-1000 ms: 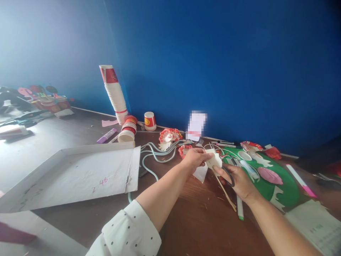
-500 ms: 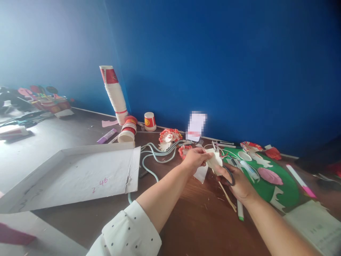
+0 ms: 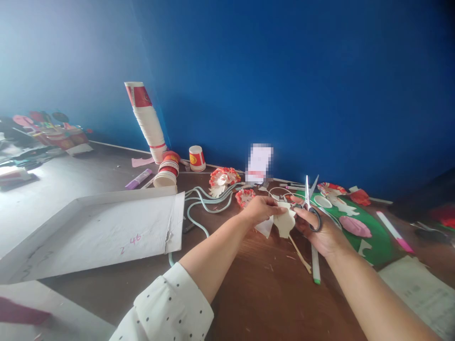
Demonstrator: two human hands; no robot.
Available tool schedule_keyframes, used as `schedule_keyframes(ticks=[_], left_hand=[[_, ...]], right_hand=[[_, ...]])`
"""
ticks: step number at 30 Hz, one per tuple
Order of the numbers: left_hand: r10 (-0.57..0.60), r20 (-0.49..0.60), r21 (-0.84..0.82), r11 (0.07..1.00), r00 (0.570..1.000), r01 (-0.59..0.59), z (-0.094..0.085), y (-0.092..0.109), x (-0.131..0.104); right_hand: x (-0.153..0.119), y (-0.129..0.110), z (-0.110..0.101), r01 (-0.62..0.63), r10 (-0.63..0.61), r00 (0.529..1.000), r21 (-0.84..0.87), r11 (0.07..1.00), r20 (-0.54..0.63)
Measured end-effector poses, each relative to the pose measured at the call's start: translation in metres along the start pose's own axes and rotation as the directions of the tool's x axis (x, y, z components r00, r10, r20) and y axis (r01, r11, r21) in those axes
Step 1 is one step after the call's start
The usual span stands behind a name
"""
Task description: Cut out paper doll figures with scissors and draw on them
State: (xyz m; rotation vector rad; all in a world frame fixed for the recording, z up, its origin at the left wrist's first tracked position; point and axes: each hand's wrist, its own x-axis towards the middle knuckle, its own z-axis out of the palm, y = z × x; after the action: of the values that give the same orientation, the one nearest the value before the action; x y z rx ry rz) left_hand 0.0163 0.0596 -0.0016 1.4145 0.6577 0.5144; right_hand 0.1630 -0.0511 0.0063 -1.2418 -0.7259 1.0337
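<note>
You are facing a dark brown worktop [image 3: 245, 293] scattered with craft pieces; a shallow white tray [image 3: 106, 222] is resting well to the left, and a green disc [image 3: 380, 241] is lying to the right, partly behind your right forearm. Between these you are holding both hands near each other. Your left hand [image 3: 261, 210] is pinching between thumb and fingers; your right hand [image 3: 325, 234] is gripping the scissors [image 3: 307, 192] by their dark handle loops, blades parted and pointing away from you. A thin wooden stick [image 3: 302, 258] is lying below and to the right of the work, its near end forked. The pale cream paper piece [image 3: 284, 225] is sitting in your left hand's pinch by its upper left part, raised in front of you, just beside the right thumb; whether that thumb is touching its edge, you cannot tell. Handling estimate: the piece is looking very light, with some stiffness like card, so it is probably holding its shape yet creasing or tearing if squeezed or twisted. Slip is seeming a minor risk. A flat thumb-and-finger pinch on the broad part, back from the narrow neck and the rim, is likely serving best.
</note>
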Motion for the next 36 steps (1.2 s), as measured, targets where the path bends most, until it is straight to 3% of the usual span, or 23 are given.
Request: schedule_keyframes(ticks=[8,16,25,33,36], left_hand=[[0.004,0.010,0.209,0.978,1.000,-0.006,-0.0049,-0.0011,0.0006],[0.036,0.025,0.307,0.951,0.999,-0.042,-0.0045,-0.0017,0.0018],[0.017,0.023,0.276,0.961,1.000,-0.022,-0.0062,-0.0056,0.0029],[-0.003,0.029,0.259,0.966,1.000,-0.004,-0.0032,0.0013,-0.0028],[-0.002,0.034,0.263,0.965,0.999,-0.007,-0.0020,0.0018,-0.0039]], right_hand=[[-0.0028,0.0001,-0.0007,0.003,-0.002,1.000,-0.223,0.975,0.007],[-0.0047,-0.0004,-0.0002,0.019,-0.010,0.999,-0.231,0.973,0.041],[-0.0066,-0.0045,0.0042,0.085,-0.112,0.992,-0.325,0.942,-0.064],[-0.0065,-0.0023,0.0028,0.075,-0.073,0.997,-0.224,0.972,0.017],[-0.0061,-0.0018,0.0026,0.085,-0.088,0.996,-0.235,0.968,-0.002]])
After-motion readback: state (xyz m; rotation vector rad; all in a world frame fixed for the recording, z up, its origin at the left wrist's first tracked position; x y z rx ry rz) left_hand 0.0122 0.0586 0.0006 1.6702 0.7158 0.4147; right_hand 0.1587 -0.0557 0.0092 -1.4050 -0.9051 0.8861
